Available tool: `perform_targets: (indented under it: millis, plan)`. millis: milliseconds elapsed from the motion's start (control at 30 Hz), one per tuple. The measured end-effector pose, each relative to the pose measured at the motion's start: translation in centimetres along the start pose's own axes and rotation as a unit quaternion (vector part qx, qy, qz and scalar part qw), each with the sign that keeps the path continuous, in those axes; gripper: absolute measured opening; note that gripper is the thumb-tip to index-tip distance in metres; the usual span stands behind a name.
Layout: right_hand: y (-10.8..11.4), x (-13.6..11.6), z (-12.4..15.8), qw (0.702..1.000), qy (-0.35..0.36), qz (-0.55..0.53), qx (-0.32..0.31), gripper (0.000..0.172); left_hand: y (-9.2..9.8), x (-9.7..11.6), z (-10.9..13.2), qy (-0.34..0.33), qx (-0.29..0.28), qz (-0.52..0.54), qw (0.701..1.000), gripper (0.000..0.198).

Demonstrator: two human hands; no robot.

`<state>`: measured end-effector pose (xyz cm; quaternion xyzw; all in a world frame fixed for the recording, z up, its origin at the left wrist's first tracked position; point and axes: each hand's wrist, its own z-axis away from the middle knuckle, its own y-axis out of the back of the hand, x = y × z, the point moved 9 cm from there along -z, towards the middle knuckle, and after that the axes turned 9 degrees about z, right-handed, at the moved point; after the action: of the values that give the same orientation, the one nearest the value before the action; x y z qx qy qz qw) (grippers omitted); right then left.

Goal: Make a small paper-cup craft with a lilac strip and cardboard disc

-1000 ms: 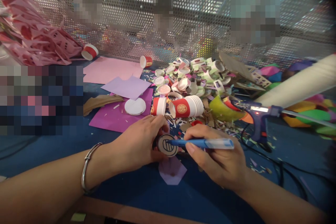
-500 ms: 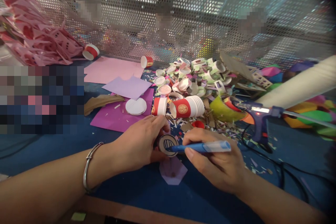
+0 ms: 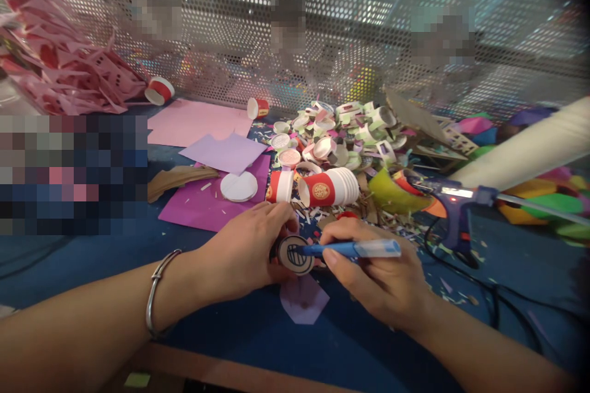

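Observation:
My left hand [image 3: 255, 242] is closed around the side of a paper cup [image 3: 297, 265], its round pale base facing up. Dark lines inside a drawn ring mark that base. Between the thumb and fingers of my right hand [image 3: 380, 276] is a blue pen [image 3: 353, 249], its tip on the drawn ring. Below the cup lies a cut piece of purple paper [image 3: 305, 302]. Just beyond my hands, a red-and-white cup [image 3: 279, 186] and a nested stack of paper cups [image 3: 329, 188] lie on their sides.
A heap of cut cup pieces [image 3: 341, 129] and scraps fills the back middle. At right are a glue gun [image 3: 461, 202] with cables and a white roll [image 3: 525, 141]. White paper circles [image 3: 238, 186] rest on magenta paper [image 3: 198, 212] at left. A perforated metal screen [image 3: 221, 24] stands behind.
More dark lines now show inside the ring on the cup's base. The pen and my right hand have shifted slightly up and left. My left hand stays in place.

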<state>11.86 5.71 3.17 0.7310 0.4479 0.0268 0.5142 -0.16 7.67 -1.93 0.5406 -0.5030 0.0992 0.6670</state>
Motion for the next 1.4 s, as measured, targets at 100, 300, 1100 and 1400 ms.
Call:
perform_targets:
  millis: [100,300,1100,1400]
  plan:
    - [0.2,0.3,0.2,1.000,-0.003,0.010,-0.001,0.009,-0.1,-0.1,0.0,0.014,-0.005,-0.003,1.000,0.041]
    - [0.9,0.2,0.4,0.999,0.011,0.023,0.023,0.008,-0.1,-0.1,0.0,0.019,-0.010,0.004,1.000,0.043]
    - [1.0,0.5,0.5,1.000,0.010,0.004,0.014,0.007,-0.1,-0.4,-0.2,0.017,-0.009,0.001,1.000,0.042]
    - [0.6,-0.9,0.4,0.999,0.035,0.007,0.021,0.007,-0.1,-0.2,0.0,0.026,-0.023,0.006,0.999,0.045]
